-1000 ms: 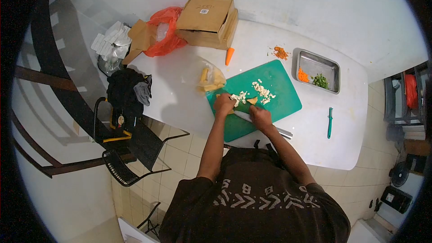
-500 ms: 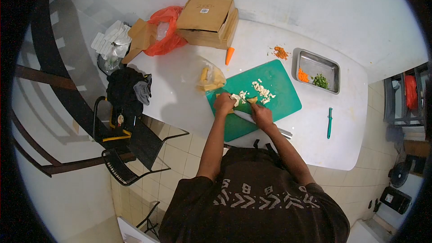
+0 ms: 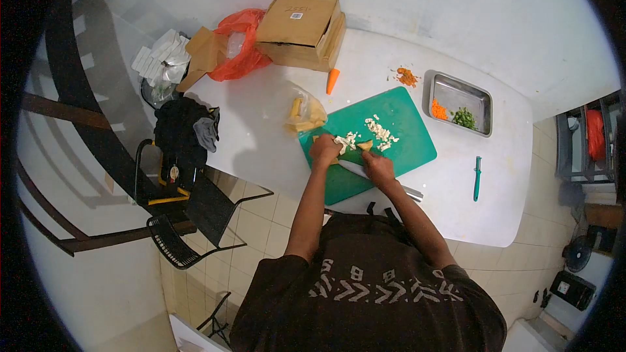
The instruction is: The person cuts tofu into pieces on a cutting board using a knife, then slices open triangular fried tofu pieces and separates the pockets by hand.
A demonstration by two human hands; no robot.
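Note:
On the green cutting board (image 3: 414, 130), my left hand (image 3: 324, 150) is closed at the left side, with white crumbly pieces (image 3: 345, 142) at its fingertips. My right hand (image 3: 378, 168) is closed around a yellowish piece (image 3: 365, 145) over the middle of the board. A knife (image 3: 352, 168) lies on the board between my hands, its blade partly under my right hand. More white chopped bits (image 3: 381, 133) lie farther up the board. What my left fingers hold is too small to make out.
A plastic bag of yellow pieces (image 3: 305, 114) touches the board's left corner. Behind stand cardboard boxes (image 3: 297, 23) and a red bag (image 3: 238, 45). A carrot (image 3: 333, 81), orange peelings (image 3: 407, 77), a metal tray (image 3: 486, 101) and a green peeler (image 3: 477, 179) are around the board.
My right hand has shifted very slightly with the yellowish piece. My left hand has stayed in place.

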